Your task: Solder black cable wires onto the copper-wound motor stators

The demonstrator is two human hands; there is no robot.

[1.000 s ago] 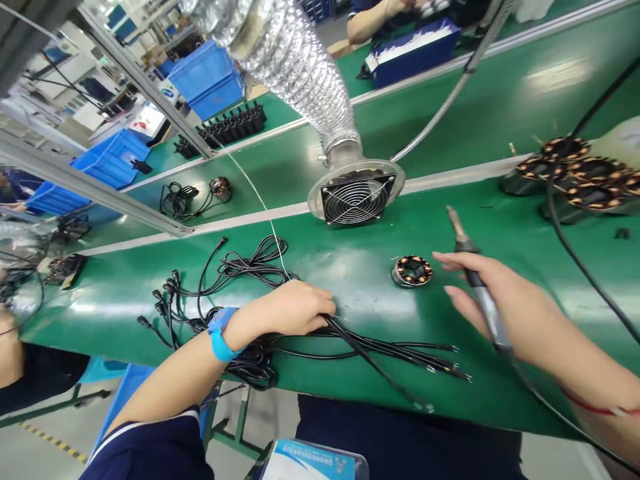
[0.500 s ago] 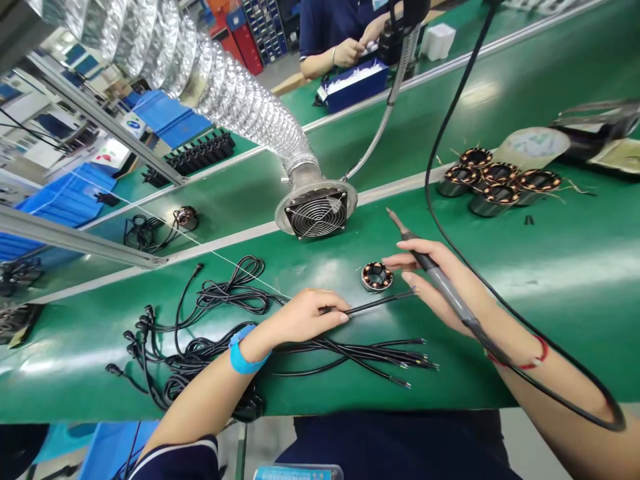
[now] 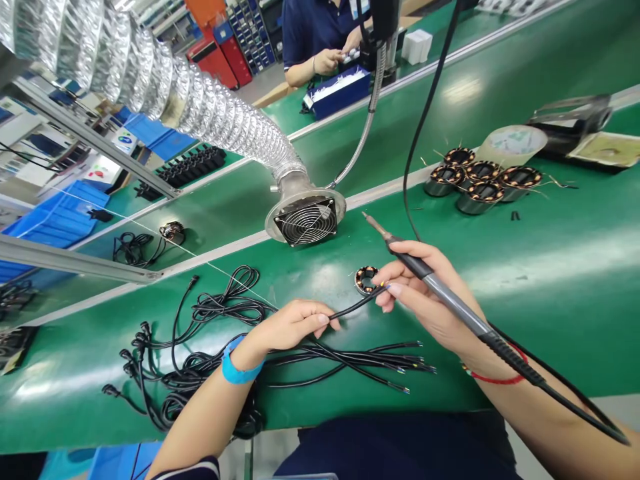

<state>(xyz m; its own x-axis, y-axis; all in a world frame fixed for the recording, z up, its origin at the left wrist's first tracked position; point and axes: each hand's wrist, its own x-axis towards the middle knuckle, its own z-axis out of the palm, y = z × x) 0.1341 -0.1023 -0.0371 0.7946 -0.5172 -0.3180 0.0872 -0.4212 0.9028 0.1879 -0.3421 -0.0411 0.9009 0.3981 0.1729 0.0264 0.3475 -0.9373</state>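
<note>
My left hand (image 3: 299, 323) is closed round a black cable (image 3: 354, 307) just above the green bench. The fingertips of my right hand (image 3: 423, 287) pinch the cable's stripped end, where small coloured wires show. A grey soldering iron (image 3: 443, 290) also rests in my right hand, its tip pointing up and left. Right behind the cable end lies a single motor stator (image 3: 367, 279) with copper windings, partly hidden by my fingers. Below my hands several more black cables (image 3: 345, 360) lie with bared wire ends to the right and coiled lengths to the left.
A fume extractor fan (image 3: 307, 222) on a silver duct (image 3: 220, 110) hangs behind my hands. Several stators (image 3: 481, 193) stand back right, near a tape roll (image 3: 517, 143) and a soldering stand (image 3: 575, 133). The iron's cord (image 3: 425, 107) hangs down. Across the bench, a co-worker's hands (image 3: 330, 61) work.
My right hand has closed its fingers on the cable's end, which now bends upward between my hands. The soldering iron stays in the right hand. The camera view has shifted slightly.
</note>
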